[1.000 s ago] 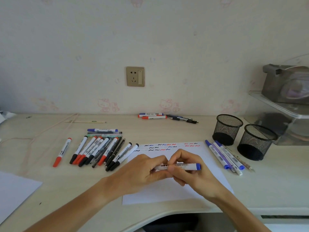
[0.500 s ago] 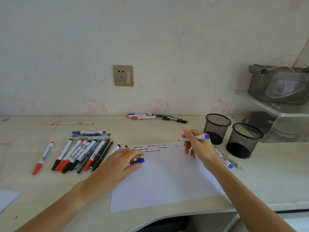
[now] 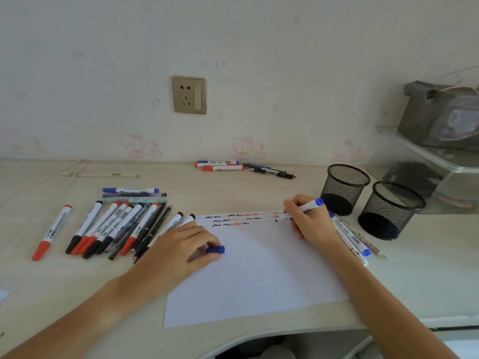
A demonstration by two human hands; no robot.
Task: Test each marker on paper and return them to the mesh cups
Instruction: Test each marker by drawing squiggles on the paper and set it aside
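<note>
Seen from the head camera, the right hand (image 3: 309, 221) grips a blue marker (image 3: 309, 205), tip on the paper (image 3: 259, 275) at its far edge near two mesh cups (image 3: 343, 187). Left hand (image 3: 181, 251) fingers pinch the blue cap (image 3: 215, 250), resting on the paper on the tabletop (image 3: 427, 268).

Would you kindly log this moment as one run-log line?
step: testing | right hand: blue marker on paper | left hand: blue cap | mesh cups: no markers
</note>
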